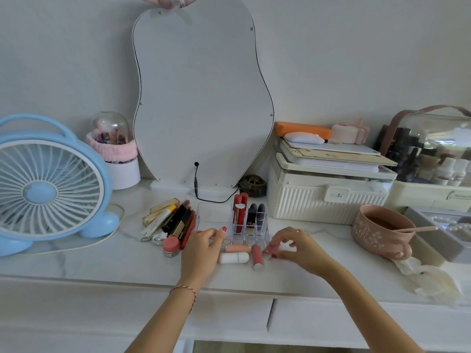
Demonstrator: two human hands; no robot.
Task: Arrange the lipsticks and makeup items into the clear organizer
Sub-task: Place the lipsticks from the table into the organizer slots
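The clear organizer (213, 212) stands mid-table with red lipsticks (239, 215) and two dark ones (256, 215) upright in its right slots. In front of it lie a peach lipstick (238, 248), a white tube (233, 258) and a pink gloss tube (257, 257). My left hand (202, 250) rests at the organizer's front left corner, fingers curled against its edge and the peach lipstick's end. My right hand (293, 247) hovers just right of the gloss tube, fingers apart and holding nothing. A pile of dark and gold makeup items (170, 220) and a pink-lidded jar (170, 247) lie left of the organizer.
A blue fan (48, 189) stands at the left. A mirror's back (201, 98) leans on the wall with its cable (204, 197) behind the organizer. White storage boxes (328, 197) and a pink cup with spoon (382, 230) sit to the right.
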